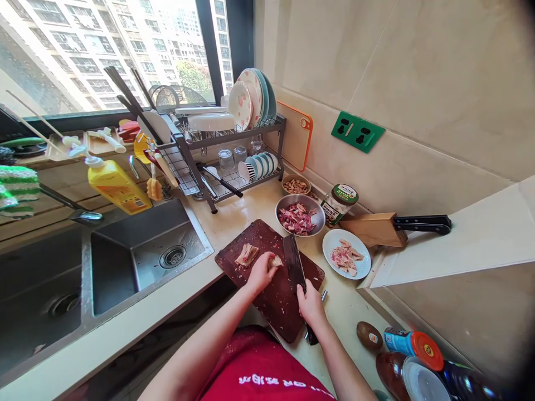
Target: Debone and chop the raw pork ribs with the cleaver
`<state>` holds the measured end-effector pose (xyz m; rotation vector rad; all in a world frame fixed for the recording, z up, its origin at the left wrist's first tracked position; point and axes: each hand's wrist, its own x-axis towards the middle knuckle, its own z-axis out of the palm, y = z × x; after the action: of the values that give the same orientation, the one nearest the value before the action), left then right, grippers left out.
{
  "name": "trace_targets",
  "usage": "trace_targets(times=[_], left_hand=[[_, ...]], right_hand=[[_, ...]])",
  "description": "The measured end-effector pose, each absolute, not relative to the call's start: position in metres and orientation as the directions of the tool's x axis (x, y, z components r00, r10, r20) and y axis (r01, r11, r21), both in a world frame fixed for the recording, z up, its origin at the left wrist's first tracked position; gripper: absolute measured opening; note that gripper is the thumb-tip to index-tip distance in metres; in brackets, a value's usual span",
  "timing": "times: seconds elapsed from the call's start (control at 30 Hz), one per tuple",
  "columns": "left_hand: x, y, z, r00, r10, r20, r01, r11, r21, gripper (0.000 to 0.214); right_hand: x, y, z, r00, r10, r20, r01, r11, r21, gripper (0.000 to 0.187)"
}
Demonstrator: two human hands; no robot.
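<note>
A dark red cutting board (pixel 273 303) lies at an angle on the counter. My left hand (pixel 262 273) is closed on a pale piece of meat (pixel 275 261) on the board. Just left of it rests a larger chunk of meat (pixel 247 255). My right hand (pixel 311 305) grips a cleaver (pixel 295 262) by its black handle, the blade over the board to the right of the held piece. Behind the board stands a metal bowl (pixel 320 219) of dark red meat pieces. A white plate (pixel 331 240) with pale sliced meat sits to its right.
A double sink (pixel 140 262) is on the left, with a yellow bottle (pixel 119 186) behind it. A dish rack (pixel 234 139) stands at the back. A small bowl of nuts (pixel 296 185), a lidded jar (pixel 339 204), a knife block (pixel 371 228) and a kiwi (pixel 369 336) are on the right.
</note>
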<state>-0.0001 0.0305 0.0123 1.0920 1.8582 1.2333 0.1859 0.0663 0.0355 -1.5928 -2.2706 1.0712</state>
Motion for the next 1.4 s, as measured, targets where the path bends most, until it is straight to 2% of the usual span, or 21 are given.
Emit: trace_targets(times=[0.07, 0.13, 0.27, 0.47, 0.53, 0.6, 0.73, 0.77, 0.83, 0.9, 0.97, 1.13, 1.23, 1.3, 1.4], left_hand=[[0.003, 0.026, 0.008, -0.397, 0.914, 0.076, 0.557, 0.175, 0.812, 0.033], [0.003, 0.017, 0.003, -0.367, 0.92, 0.139, 0.647, 0.145, 0.748, 0.04], [-0.007, -0.01, 0.0, -0.475, 0.862, 0.178, 0.617, 0.183, 0.765, 0.04], [-0.024, -0.057, 0.0, -0.603, 0.789, 0.121, 0.473, 0.23, 0.851, 0.03], [-0.027, -0.071, -0.001, -0.625, 0.775, 0.095, 0.427, 0.238, 0.873, 0.029], [-0.029, -0.081, -0.003, -0.646, 0.76, 0.069, 0.395, 0.255, 0.883, 0.028], [-0.037, -0.096, -0.001, -0.666, 0.746, 0.022, 0.364, 0.299, 0.882, 0.027], [-0.04, -0.1, 0.0, -0.666, 0.746, 0.015, 0.36, 0.303, 0.883, 0.027], [-0.044, -0.105, 0.002, -0.668, 0.744, 0.007, 0.351, 0.307, 0.885, 0.025], [-0.045, -0.109, 0.003, -0.667, 0.745, 0.005, 0.352, 0.309, 0.883, 0.025], [-0.044, -0.107, 0.005, -0.648, 0.762, 0.018, 0.372, 0.295, 0.88, 0.026], [-0.024, -0.066, 0.015, -0.461, 0.883, 0.09, 0.488, 0.167, 0.857, 0.027], [-0.011, -0.023, 0.021, -0.298, 0.95, 0.098, 0.622, 0.115, 0.775, 0.041], [-0.005, 0.002, 0.023, -0.255, 0.965, 0.053, 0.707, 0.149, 0.692, 0.048], [-0.004, 0.023, 0.024, -0.222, 0.975, -0.022, 0.795, 0.194, 0.575, 0.033]], right_hand=[[0.188, 0.062, 0.047, -0.429, 0.881, -0.198, 0.759, 0.232, -0.609, 0.025], [0.188, 0.057, 0.061, -0.462, 0.875, -0.147, 0.764, 0.308, -0.568, 0.028], [0.177, 0.047, 0.08, -0.564, 0.82, -0.093, 0.743, 0.455, -0.491, 0.029], [0.147, 0.043, 0.079, -0.5, 0.81, -0.306, 0.865, 0.45, -0.221, 0.021], [0.142, 0.046, 0.091, -0.502, 0.809, -0.306, 0.865, 0.468, -0.181, 0.018], [0.141, 0.048, 0.114, -0.535, 0.814, -0.225, 0.843, 0.501, -0.196, 0.02], [0.139, 0.048, 0.163, -0.549, 0.832, 0.086, 0.784, 0.547, -0.294, 0.034], [0.136, 0.047, 0.167, -0.532, 0.837, 0.126, 0.781, 0.543, -0.309, 0.036], [0.129, 0.047, 0.156, -0.503, 0.864, 0.028, 0.82, 0.488, -0.299, 0.036], [0.119, 0.049, 0.129, -0.455, 0.858, -0.239, 0.884, 0.405, -0.233, 0.03], [0.111, 0.054, 0.098, -0.441, 0.84, -0.315, 0.896, 0.391, -0.21, 0.021], [0.109, 0.06, 0.062, -0.43, 0.843, -0.322, 0.901, 0.377, -0.215, 0.021], [0.114, 0.054, 0.062, -0.431, 0.856, -0.285, 0.896, 0.367, -0.251, 0.022], [0.119, 0.051, 0.062, -0.428, 0.863, -0.268, 0.891, 0.351, -0.289, 0.022], [0.126, 0.051, 0.059, -0.411, 0.869, -0.276, 0.882, 0.302, -0.363, 0.016]])
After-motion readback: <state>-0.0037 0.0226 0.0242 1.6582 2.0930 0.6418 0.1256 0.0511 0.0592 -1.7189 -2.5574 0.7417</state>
